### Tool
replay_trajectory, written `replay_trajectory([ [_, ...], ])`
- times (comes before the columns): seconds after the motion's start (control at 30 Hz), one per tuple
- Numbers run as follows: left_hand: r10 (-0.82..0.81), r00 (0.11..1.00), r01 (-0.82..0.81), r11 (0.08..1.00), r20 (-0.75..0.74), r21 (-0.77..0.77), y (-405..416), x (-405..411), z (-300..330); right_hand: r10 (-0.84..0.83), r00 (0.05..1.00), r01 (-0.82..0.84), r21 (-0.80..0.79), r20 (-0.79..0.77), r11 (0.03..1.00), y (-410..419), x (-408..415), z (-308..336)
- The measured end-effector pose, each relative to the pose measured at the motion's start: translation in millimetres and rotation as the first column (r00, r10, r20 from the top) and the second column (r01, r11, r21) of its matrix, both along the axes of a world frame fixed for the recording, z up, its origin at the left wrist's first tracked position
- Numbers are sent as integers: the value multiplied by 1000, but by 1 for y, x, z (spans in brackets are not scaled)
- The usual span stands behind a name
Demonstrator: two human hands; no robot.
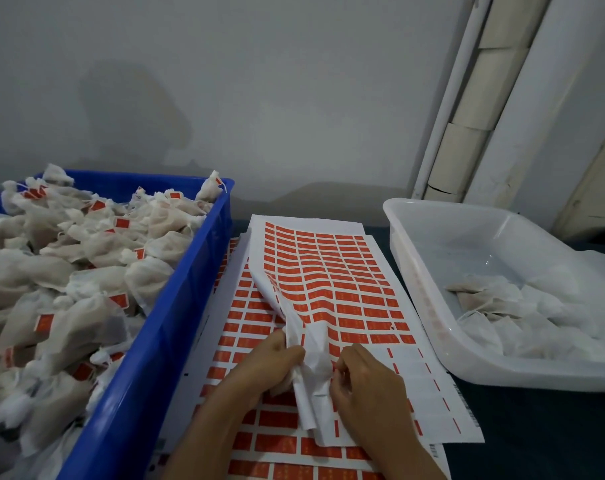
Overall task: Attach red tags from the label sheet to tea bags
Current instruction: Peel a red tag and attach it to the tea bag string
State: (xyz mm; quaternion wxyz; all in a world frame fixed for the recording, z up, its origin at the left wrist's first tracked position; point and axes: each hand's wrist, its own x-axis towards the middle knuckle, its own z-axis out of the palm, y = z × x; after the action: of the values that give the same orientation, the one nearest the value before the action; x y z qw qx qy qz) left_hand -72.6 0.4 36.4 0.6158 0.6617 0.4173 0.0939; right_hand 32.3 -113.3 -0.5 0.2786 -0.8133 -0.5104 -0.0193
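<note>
Sheets of red tags lie stacked on the table between two bins; the top label sheet (332,271) has its near left corner folded up and crumpled. My left hand (263,365) grips that crumpled white edge from the left. My right hand (366,382) pinches at the same folded paper from the right, fingers curled. Whether a tea bag sits between my hands I cannot tell. Tea bags with red tags (86,268) fill the blue crate (176,327) on the left. Untagged tea bags (522,313) lie in the white bin (429,278) on the right.
A lower label sheet (256,441) sticks out toward me under the top one. A grey wall stands behind the table. White pipes and a padded column (481,98) rise at the back right. Dark tabletop (536,438) shows at the near right.
</note>
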Motion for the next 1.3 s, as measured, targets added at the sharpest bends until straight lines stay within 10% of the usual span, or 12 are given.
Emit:
replay_trajectory([
  [1.3,-90,993,93,994,-70,51,6,-3,-3,63,992,-71,-77,-108,995,0,8,-9],
])
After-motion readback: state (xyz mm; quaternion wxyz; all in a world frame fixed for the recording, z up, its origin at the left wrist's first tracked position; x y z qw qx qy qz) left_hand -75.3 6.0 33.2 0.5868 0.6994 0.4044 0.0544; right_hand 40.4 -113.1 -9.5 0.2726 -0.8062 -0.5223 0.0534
